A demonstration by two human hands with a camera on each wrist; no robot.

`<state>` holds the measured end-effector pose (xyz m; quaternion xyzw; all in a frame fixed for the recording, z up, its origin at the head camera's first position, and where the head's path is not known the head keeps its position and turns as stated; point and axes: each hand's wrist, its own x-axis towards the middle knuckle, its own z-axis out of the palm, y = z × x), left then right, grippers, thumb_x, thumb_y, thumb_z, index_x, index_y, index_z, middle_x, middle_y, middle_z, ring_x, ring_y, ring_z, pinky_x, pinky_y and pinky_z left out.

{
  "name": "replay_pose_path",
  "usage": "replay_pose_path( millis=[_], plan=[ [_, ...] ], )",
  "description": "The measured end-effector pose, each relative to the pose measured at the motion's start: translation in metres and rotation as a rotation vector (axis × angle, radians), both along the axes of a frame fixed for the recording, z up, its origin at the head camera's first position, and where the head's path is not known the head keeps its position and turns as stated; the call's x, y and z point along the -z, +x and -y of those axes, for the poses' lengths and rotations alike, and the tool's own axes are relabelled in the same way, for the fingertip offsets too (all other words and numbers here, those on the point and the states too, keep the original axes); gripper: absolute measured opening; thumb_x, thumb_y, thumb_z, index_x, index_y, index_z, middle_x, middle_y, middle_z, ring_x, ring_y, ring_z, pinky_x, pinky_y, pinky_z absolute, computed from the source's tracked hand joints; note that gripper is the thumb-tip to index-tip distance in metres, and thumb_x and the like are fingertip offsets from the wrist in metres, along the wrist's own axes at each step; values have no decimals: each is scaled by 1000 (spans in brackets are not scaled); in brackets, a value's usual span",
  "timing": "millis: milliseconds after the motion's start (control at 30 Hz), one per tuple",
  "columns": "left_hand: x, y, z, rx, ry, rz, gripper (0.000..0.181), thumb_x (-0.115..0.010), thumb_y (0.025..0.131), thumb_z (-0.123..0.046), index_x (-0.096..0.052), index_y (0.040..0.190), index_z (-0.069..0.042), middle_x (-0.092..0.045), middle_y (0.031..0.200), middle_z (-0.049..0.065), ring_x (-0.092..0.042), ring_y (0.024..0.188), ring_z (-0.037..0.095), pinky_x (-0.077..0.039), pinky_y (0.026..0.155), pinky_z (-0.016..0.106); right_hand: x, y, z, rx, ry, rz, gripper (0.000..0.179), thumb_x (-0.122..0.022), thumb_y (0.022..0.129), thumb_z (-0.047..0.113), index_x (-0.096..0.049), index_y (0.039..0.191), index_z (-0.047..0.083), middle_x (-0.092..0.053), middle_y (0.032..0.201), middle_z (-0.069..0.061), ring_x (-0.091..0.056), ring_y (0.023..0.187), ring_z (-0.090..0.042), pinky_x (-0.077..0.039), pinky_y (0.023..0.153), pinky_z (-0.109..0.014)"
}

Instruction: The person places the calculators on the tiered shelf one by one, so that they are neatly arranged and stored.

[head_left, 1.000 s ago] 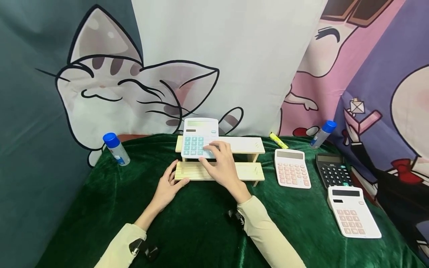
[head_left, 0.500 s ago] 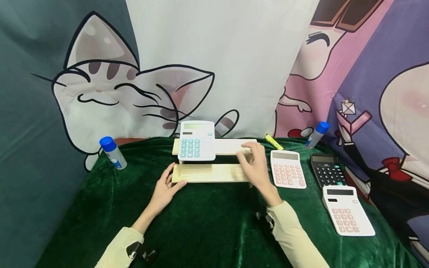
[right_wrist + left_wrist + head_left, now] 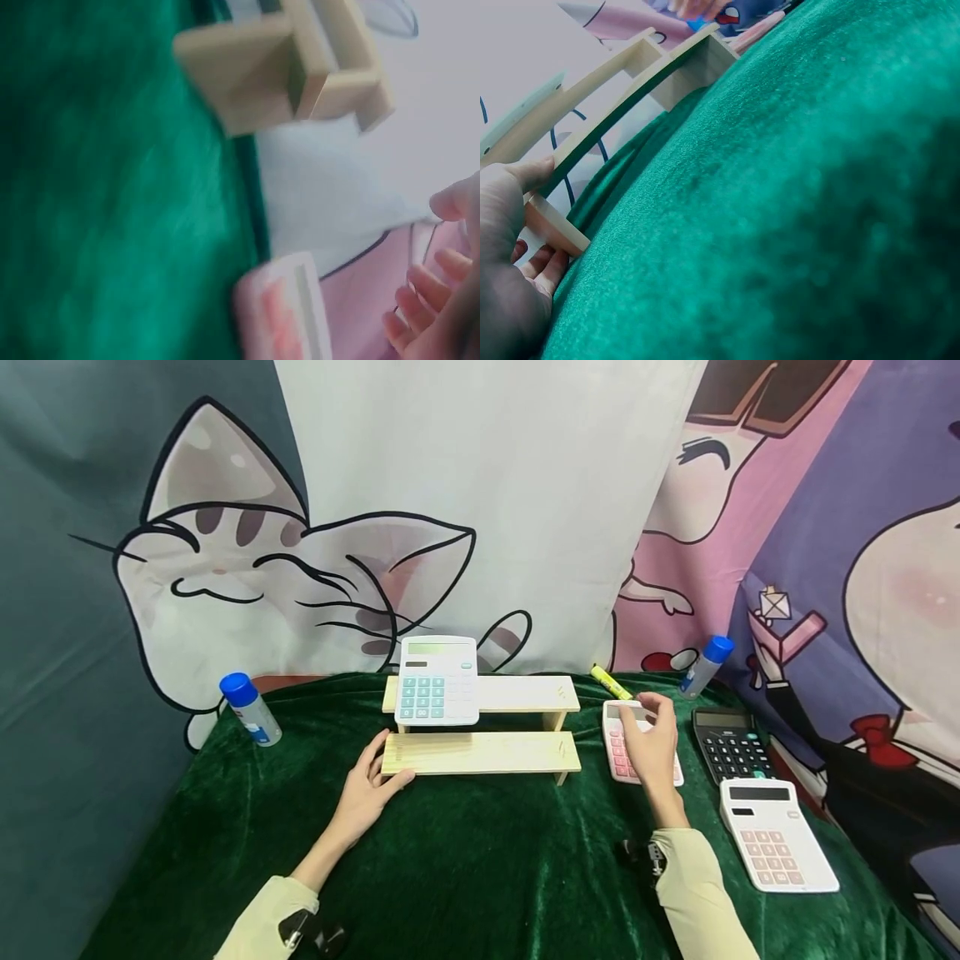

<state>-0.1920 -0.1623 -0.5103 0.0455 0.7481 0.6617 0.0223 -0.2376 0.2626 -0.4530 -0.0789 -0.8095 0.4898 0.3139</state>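
Note:
My left hand (image 3: 363, 789) holds the left end of a two-tier wooden stand (image 3: 480, 753), thumb over the lower board and fingers around its end leg (image 3: 555, 225). On the stand's upper tier, at the left, a white calculator with blue keys (image 3: 437, 683) leans back. Over at the right, my right hand (image 3: 651, 743) hovers above a pink-keyed calculator (image 3: 618, 756) lying on the cloth, hiding part of its screen and keys. In the right wrist view that calculator (image 3: 281, 311) is blurred, and the right fingers (image 3: 427, 289) are spread apart from it.
A black calculator (image 3: 731, 743) lies farther right, with another white, pink-keyed calculator (image 3: 776, 839) overlapping its lower edge. A yellow highlighter-like stick (image 3: 611, 682) and a blue-capped bottle (image 3: 707, 667) are behind. Another blue-capped bottle (image 3: 251, 710) stands left. Green velvet cloth (image 3: 465, 868) covers the table.
My right hand has left the blue-keyed calculator on the upper tier and moved right, to above the pink-keyed calculator. The left hand keeps its hold on the stand.

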Motion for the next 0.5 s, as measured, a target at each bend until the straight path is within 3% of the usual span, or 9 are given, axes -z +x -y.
replay_pose_path(
  millis=[200, 367, 500],
  plan=[
    [-1, -1, 0, 3, -13, -5, 91, -74, 91, -31, -16, 160, -17, -32, 160, 14, -43, 138, 25, -46, 91, 9, 12, -2, -19, 44, 151, 298, 78, -73, 88, 40, -36, 145, 1, -42, 143, -26, -36, 134, -42, -28, 113, -56],
    [-3, -1, 2, -1, -2, -20, 91, -74, 91, -31, -16, 160, -18, -35, 158, 14, -46, 136, 26, -47, 90, 10, 14, -3, -25, -8, 334, 557, 115, -69, 82, 65, -12, 156, -2, -24, 152, -33, -22, 140, -49, -19, 114, -65],
    [-1, 1, 1, 4, -11, -14, 91, -74, 91, -33, -17, 160, -18, -35, 158, 15, -46, 136, 25, -47, 89, 11, 16, -3, -32, -65, 393, 791, 136, -64, 76, 78, 8, 156, -6, 1, 155, -41, -3, 144, -56, -6, 112, -74]
  ],
)
